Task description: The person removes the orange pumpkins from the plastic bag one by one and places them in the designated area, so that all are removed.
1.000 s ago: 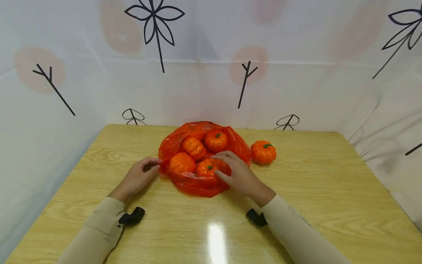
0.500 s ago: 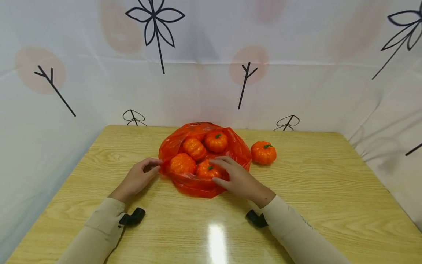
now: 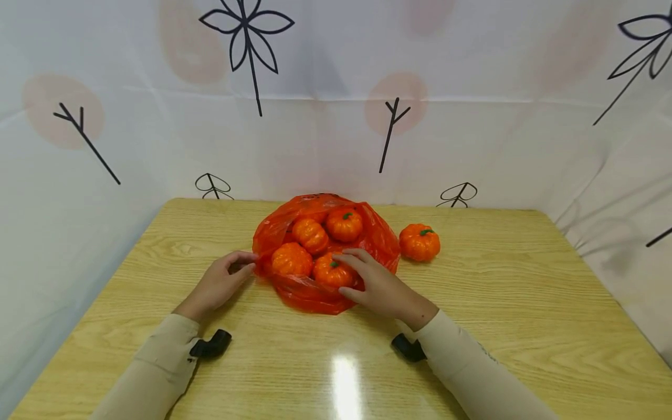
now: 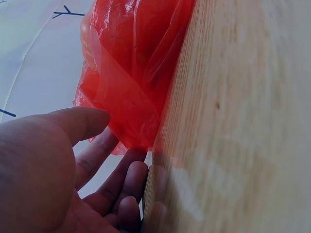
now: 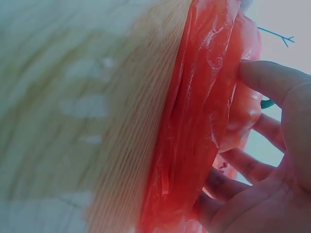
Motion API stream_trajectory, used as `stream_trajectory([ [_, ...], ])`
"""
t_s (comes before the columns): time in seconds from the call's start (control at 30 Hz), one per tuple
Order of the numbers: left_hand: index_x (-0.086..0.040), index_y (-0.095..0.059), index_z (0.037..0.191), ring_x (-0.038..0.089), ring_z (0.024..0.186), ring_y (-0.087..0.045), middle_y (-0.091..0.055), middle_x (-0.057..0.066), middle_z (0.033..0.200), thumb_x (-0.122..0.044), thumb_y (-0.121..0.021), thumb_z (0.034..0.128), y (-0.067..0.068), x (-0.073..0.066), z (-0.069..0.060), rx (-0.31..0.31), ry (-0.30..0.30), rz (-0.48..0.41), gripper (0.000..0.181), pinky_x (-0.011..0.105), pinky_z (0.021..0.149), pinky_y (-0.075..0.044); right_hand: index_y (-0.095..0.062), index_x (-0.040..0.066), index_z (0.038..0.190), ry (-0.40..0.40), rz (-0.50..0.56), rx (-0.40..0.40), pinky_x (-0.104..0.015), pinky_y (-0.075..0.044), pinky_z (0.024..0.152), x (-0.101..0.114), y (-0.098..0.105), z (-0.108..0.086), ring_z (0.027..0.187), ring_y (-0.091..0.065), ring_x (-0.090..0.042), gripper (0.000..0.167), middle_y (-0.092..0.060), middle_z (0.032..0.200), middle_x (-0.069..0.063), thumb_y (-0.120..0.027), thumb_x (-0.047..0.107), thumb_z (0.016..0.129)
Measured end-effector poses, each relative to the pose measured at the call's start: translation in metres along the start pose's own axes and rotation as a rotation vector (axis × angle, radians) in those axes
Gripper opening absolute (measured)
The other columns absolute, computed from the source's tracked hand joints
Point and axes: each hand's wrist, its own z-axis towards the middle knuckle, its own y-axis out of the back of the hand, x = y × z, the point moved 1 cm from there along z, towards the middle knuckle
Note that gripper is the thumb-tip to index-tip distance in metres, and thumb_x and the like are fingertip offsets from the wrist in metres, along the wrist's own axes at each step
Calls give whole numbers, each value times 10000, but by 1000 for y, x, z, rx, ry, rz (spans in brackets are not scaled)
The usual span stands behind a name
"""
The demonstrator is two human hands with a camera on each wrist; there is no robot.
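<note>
On the table lies a red plastic bag (image 3: 301, 294) with its mouth spread wide, holding several small orange pumpkins. My left hand (image 3: 220, 286) pinches the bag's left edge between thumb and fingers; in the left wrist view its other fingers are loosely bent. My right hand (image 3: 380, 289) is spread at the bag's right front, beside the front pumpkin (image 3: 331, 272). Its thumb touches the front rim, and its fingers reach over the pumpkin's right side; firm contact is unclear. Also in the bag are a left pumpkin (image 3: 291, 259), a middle one (image 3: 310, 235) and a back one (image 3: 344, 225).
Another pumpkin (image 3: 420, 242) with a green stem stands outside the bag, to its right. Fabric walls (image 3: 472, 140) with plant drawings close in the table (image 3: 525, 303) at the back and sides. Black curved pieces (image 3: 211, 345) sit by both cuffs.
The right hand has lowered slightly, and the bag's front rim has dropped, showing more of the front pumpkin. The left hand has stayed in place.
</note>
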Motion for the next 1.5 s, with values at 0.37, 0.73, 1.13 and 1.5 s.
stream_trajectory([
  [0.37,-91,-638,1266,226,1135,-587,-652,101,1259,-294,-579,1016,0,1,0,0,-11,-13,327,159,910,-455,-407,225,1514,-13,-15,11,-471,-440,1102,1,-1,0,1379,-462,-259,645,-357,1548,-48,-696,299,942],
  [0.73,-89,-635,1251,202,1039,-592,-654,96,1208,-370,-665,955,-1,-5,-2,19,29,-69,409,192,856,-480,-415,190,1476,-29,-3,8,-484,-424,1114,1,-2,0,1366,-476,-266,634,-412,1509,-75,-716,294,927],
  [1.13,-69,-633,1218,204,989,-590,-649,107,1145,-256,-696,944,-3,3,1,7,1,-29,338,202,829,-484,-416,223,1483,-36,-2,-3,-473,-432,1109,-1,-3,1,1371,-469,-247,633,-416,1511,-45,-710,314,930],
  [1.5,-64,-636,1217,194,1027,-585,-647,112,1182,-196,-700,937,-4,2,0,-2,-23,-16,315,195,861,-472,-401,249,1491,-48,35,-69,-507,-394,1135,-4,-2,1,1398,-432,-236,638,-424,1507,1,-698,347,935],
])
